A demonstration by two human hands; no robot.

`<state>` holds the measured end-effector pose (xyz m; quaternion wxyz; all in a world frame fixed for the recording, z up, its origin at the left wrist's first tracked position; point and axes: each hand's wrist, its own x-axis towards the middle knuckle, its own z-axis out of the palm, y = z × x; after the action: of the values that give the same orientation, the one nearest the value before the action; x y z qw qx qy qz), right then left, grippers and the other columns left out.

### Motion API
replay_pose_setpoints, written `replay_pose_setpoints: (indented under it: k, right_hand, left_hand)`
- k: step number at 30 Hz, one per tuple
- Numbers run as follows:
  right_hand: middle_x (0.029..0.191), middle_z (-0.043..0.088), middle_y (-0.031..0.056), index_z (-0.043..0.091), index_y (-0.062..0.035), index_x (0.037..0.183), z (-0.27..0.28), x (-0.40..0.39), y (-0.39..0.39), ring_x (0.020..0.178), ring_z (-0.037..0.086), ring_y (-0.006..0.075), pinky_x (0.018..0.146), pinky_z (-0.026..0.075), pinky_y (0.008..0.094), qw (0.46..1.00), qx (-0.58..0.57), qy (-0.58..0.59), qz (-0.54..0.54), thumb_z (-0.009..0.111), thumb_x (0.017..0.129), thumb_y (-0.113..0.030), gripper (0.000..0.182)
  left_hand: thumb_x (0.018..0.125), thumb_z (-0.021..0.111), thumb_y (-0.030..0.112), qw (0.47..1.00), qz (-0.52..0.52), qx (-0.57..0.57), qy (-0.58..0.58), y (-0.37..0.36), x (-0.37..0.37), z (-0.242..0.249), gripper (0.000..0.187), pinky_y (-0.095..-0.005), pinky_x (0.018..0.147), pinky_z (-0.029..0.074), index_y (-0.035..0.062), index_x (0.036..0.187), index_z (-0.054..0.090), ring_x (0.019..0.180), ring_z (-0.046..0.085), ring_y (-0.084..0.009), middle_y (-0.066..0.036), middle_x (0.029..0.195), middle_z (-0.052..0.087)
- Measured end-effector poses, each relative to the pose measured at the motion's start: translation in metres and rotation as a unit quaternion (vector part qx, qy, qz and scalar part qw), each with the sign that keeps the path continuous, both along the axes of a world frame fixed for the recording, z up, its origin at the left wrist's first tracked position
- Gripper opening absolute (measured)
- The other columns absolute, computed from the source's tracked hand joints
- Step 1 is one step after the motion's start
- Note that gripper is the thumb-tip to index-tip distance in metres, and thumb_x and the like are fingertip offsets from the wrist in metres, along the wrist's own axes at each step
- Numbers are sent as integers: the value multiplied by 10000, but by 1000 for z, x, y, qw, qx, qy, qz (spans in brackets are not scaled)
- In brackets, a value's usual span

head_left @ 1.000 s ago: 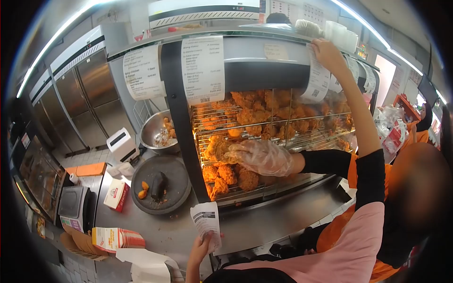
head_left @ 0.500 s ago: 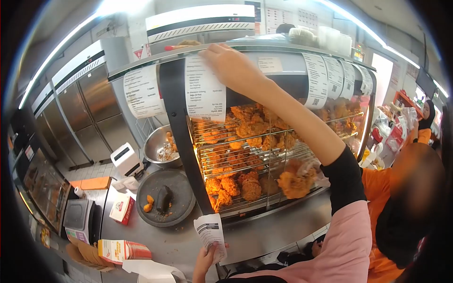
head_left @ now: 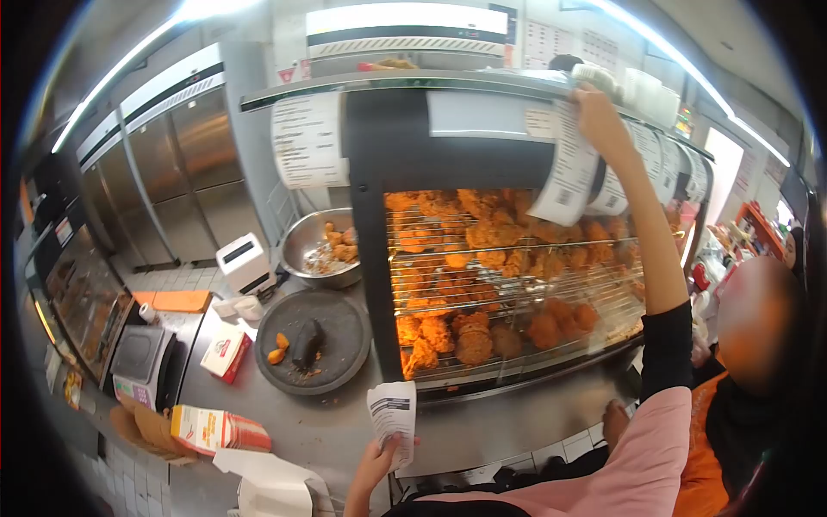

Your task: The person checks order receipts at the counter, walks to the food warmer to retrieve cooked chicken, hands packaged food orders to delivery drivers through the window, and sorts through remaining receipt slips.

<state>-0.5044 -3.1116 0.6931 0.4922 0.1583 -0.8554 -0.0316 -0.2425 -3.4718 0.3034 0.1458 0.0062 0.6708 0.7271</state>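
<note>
My left hand [head_left: 376, 460] is closed around a small printed slip [head_left: 393, 420] near the bottom centre, over the steel counter [head_left: 340, 422]. Up at the top rail of the glass display case [head_left: 366, 241], my right hand [head_left: 600, 122] grips the upper end of a long receipt [head_left: 564, 168], which hangs tilted in front of the glass. More receipts [head_left: 642, 159] hang from the rail to its right, and one receipt [head_left: 308, 140] hangs at the far left. Fried chicken [head_left: 474, 338] lies on wire racks inside the case.
A stone mortar [head_left: 276, 375] with a dark pestle and a metal bowl [head_left: 297, 250] stand left of the case. Boxes [head_left: 226, 351], a scale [head_left: 138, 355] and a striped carton [head_left: 220, 429] are further left. A person in orange [head_left: 711, 414] stands close at the right.
My right hand has moved right along the rail, and the receipt it was touching has gone from its former spot. The view has shifted slightly. My left hand still holds the slip.
</note>
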Motion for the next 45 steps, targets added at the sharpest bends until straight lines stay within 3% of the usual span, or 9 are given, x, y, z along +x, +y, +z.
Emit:
replay_pose_setpoints:
  k: [4,6,8,9,12,14,17,30,45]
  right_hand:
    - [968,548,199,585,36,904,11,9,-57,870,565,339,786,451,401,992,-61,108,7,440,765,1,204]
    - [965,558,197,588,23,937,12,19,-127,881,568,335,793,456,410,977,-36,164,134,449,766,-2,221]
    - [968,564,194,561,33,950,10,24,-195,883,570,327,840,450,395,948,-29,26,315,439,820,-74,208]
    - [954,568,174,565,34,926,2,9,-222,872,569,319,818,452,408,924,13,70,376,440,848,-123,215]
    - [959,577,138,583,11,924,-13,11,-276,893,567,275,803,452,406,938,25,3,345,467,858,-177,231]
    - [987,582,102,605,-22,923,-18,9,-289,927,557,227,814,437,388,958,118,101,240,489,857,-243,258]
    - [883,556,53,631,-84,905,-24,10,-292,947,524,193,803,439,351,967,71,135,204,494,823,-169,181]
    - [772,617,83,649,-86,785,-11,18,-165,768,606,212,706,473,318,996,57,60,28,490,843,-390,348]
    - [757,625,78,682,-128,819,-5,12,-166,804,602,232,799,377,451,983,23,16,-184,481,859,-346,299]
  left_hand:
    - [935,403,267,998,46,35,-6,-4,10,-4,326,-270,758,446,-11,1069,509,850,577,-141,-83,937,635]
    - [934,406,272,997,51,63,17,-6,12,-8,329,-269,756,446,-8,1071,509,842,573,-137,-77,942,633]
    - [934,407,277,996,65,50,21,-9,14,0,334,-267,760,446,-11,1068,512,843,572,-137,-77,942,632]
    - [933,409,281,997,67,42,22,-11,15,4,340,-265,763,446,-13,1065,515,845,571,-137,-76,943,631]
    - [930,414,285,994,97,32,27,-15,18,14,347,-262,766,448,-22,1052,524,848,570,-137,-76,934,632]
    - [930,417,282,993,114,25,31,-18,21,15,347,-264,760,452,-26,1044,528,841,573,-137,-76,926,634]
    - [927,422,276,991,129,31,20,-18,25,16,343,-268,744,460,-32,1034,532,825,580,-140,-80,912,638]
    - [924,418,268,995,90,23,27,-6,12,21,327,-281,691,478,-26,987,546,791,593,-160,-109,887,634]
    - [926,398,284,994,78,65,50,14,-4,66,383,-334,736,498,-55,1094,456,851,611,-234,-162,917,618]
